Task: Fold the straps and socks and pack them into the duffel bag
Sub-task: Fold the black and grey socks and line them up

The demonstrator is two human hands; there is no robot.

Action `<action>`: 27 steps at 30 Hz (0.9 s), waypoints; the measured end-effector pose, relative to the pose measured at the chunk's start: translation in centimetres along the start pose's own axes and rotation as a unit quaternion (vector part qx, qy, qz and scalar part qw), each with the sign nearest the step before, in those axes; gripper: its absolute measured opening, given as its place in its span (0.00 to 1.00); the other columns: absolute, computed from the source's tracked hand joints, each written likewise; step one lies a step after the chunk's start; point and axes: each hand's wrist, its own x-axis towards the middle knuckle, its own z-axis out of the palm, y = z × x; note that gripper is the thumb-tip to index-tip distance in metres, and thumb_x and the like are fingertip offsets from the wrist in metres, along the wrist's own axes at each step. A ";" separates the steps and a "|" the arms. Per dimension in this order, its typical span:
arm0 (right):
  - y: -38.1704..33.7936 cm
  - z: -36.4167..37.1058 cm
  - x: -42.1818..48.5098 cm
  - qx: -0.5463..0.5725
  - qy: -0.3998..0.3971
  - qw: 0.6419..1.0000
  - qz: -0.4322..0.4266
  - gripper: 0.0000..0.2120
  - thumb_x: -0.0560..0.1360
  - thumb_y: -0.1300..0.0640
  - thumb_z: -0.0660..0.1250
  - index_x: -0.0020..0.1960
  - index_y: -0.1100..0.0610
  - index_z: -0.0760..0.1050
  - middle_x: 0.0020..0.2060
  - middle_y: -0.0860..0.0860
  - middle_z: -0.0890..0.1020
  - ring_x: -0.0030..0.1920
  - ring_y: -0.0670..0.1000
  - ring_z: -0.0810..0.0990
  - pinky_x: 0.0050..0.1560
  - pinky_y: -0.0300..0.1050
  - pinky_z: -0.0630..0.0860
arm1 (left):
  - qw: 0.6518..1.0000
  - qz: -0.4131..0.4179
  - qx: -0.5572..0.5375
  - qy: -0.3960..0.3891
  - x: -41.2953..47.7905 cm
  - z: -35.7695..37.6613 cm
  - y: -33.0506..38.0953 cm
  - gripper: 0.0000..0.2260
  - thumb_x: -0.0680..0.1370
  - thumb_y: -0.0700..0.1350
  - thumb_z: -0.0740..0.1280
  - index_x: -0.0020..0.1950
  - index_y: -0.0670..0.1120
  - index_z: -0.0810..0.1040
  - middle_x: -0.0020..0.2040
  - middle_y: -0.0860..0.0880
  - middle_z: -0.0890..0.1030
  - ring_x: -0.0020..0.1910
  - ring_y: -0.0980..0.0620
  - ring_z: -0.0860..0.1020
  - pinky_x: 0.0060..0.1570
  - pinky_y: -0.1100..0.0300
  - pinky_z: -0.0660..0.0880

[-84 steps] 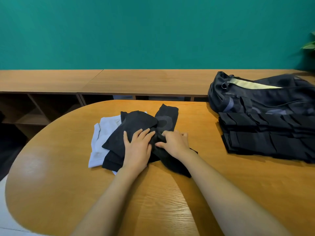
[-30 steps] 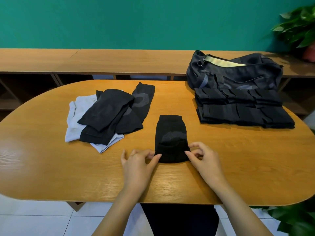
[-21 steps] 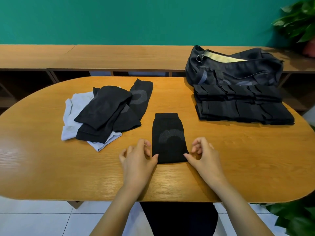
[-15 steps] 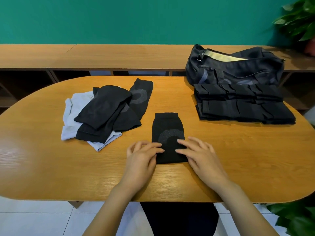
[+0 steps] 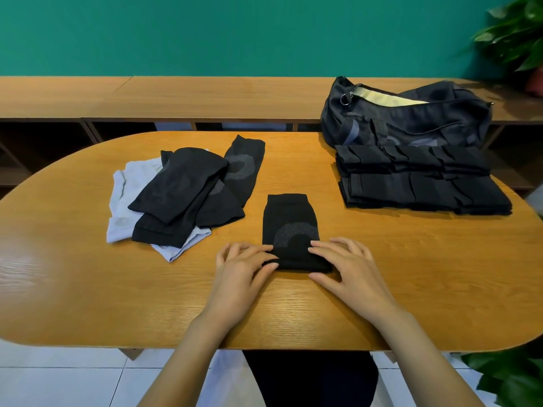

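Observation:
A black sock (image 5: 289, 221) with a grey arc lies flat in the middle of the wooden table (image 5: 88, 274). Its near end is rolled up into a thick fold. My left hand (image 5: 241, 271) and my right hand (image 5: 349, 268) grip that roll from either side, fingertips on top of it. A loose pile of black and pale grey socks (image 5: 182, 195) lies to the left. Folded black straps (image 5: 417, 180) are stacked at the right, just in front of the dark duffel bag (image 5: 405, 118), whose top is unzipped.
A long wooden bench or shelf unit (image 5: 176, 98) runs behind the table against a green wall. Potted plants stand at the far right (image 5: 517, 33) and lower right (image 5: 511, 374). The floor below is white tile.
Both hands pulled one black sock out of the pile and laid it flat in the middle. Since half a second ago they have rolled its near end over.

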 end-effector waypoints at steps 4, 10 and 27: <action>-0.1 0.2 0.1 0.054 0.046 0.996 0.044 0.17 0.78 0.50 0.65 0.66 0.40 0.73 0.62 0.38 0.74 0.66 0.44 0.64 0.69 0.43 0.58 | 1.000 -0.003 -0.010 0.007 -0.1 -0.2 0.3 0.24 0.74 0.68 0.56 0.63 0.59 0.77 0.57 0.67 0.75 0.62 0.63 0.65 0.71 0.50 0.54; -0.3 0.3 0.1 0.126 0.093 0.981 0.111 0.21 0.74 0.37 0.61 0.66 0.36 0.69 0.50 0.42 0.76 0.61 0.50 0.70 0.59 0.43 0.64 | 0.996 -0.046 -0.030 0.075 -0.3 -0.3 1.1 0.22 0.74 0.58 0.68 0.68 0.59 0.72 0.44 0.66 0.74 0.53 0.65 0.71 0.71 0.56 0.50; 0.3 0.8 -0.1 0.042 0.114 0.992 0.037 0.19 0.78 0.37 0.54 0.61 0.39 0.77 0.61 0.34 0.72 0.67 0.42 0.64 0.69 0.48 0.54 | 0.998 0.048 0.020 0.024 1.5 0.8 1.3 0.18 0.78 0.62 0.58 0.61 0.57 0.80 0.61 0.61 0.76 0.64 0.60 0.66 0.70 0.51 0.54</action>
